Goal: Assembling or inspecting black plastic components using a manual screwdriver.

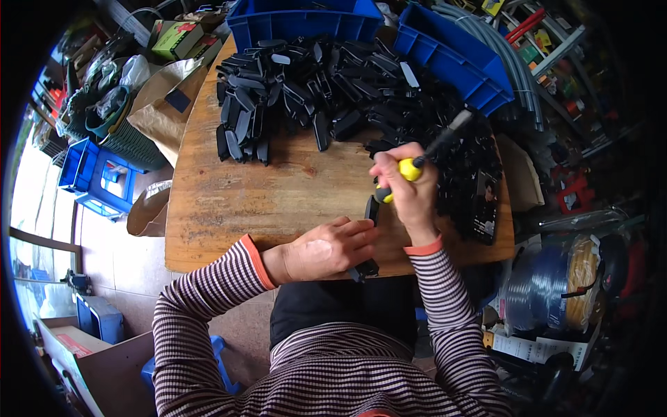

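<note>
At the table's near edge, my left hand (333, 247) is closed around a long black plastic part (372, 208), whose ends stick out above and below the fingers. My right hand (413, 187) grips a tool with a yellow-and-black handle (410, 169) just above and to the right of that part. The tool's dark shaft slants away to a greyish end that is blurred, so its kind is unclear. Beyond both hands lies a big heap of similar black plastic parts (319, 128) on the wooden table (278, 194).
Two blue plastic crates (306, 28) (451, 66) stand behind the heap. A phone-like dark rectangle (485, 208) lies at the table's right edge, beside small black pieces (451, 167). Brown paper bags (163, 111) and a blue stool (114, 181) are on the left; wrapped coils (549, 285) are on the right.
</note>
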The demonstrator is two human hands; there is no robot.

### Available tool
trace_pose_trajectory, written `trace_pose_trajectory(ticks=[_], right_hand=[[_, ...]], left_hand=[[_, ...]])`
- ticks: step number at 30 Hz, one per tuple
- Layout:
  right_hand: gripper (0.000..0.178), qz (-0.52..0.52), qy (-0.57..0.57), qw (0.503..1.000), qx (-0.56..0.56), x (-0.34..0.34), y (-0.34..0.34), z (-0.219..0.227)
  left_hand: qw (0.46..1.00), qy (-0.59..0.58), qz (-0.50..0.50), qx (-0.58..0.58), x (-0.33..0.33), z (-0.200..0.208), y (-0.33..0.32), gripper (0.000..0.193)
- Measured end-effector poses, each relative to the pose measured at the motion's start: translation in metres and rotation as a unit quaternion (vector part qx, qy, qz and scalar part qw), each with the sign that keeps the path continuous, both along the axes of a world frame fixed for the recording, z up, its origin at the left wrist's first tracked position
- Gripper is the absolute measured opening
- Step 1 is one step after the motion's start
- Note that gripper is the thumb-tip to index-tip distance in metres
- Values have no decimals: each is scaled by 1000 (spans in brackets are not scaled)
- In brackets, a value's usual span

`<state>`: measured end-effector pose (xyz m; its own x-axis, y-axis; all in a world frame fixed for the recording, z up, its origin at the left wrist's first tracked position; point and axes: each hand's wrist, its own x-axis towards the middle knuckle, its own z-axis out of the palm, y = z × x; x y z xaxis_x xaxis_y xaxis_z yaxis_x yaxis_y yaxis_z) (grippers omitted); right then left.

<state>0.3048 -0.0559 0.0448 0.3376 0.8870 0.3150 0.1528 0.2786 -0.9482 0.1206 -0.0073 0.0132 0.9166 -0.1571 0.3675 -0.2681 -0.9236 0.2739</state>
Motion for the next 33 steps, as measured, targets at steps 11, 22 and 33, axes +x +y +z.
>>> trace_pose_trajectory(ticks=[11,22,33], right_hand=[[22,-193,-398,869,-223,67,-98,-19],[20,-78,-422,889,-159,44,-81,-5],[25,-11,-490,869,-68,62,-79,-3]], left_hand=[[988,1,-21,156,39,10,37,45],[803,-382,354,290,88,185,322,35],[912,-19,342,227,10,18,211,42]])
